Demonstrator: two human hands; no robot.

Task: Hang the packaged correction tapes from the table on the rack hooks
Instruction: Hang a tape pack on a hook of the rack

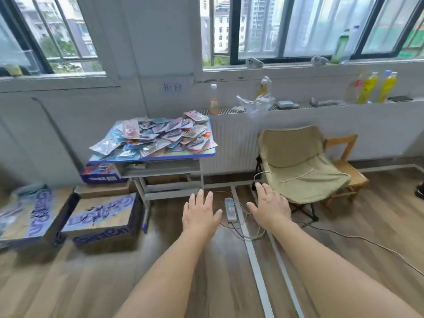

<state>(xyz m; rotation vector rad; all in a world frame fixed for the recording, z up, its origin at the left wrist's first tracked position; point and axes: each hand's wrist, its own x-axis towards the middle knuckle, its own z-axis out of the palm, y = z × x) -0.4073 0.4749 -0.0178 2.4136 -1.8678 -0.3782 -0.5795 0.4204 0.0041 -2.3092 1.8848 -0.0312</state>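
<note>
Plastic-wrapped correction tapes (pixel 158 136) lie heaped on the blue-edged table (pixel 183 154), ahead of your left hand (pixel 200 214) and up to its left, well apart from it. Your right hand (pixel 270 207) hovers beside the left; both are spread flat, palms down, holding nothing. You look to be at the very start: nothing picked up, and no rack in view. Next, reach forward-left and pinch one package free.

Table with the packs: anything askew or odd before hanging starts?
Yes. The packaged correction tapes lie in a loose, overlapping heap on the table, several overhanging its left and right edges. No rack is in view. Both hands, left hand and right hand, are open and empty.
</note>
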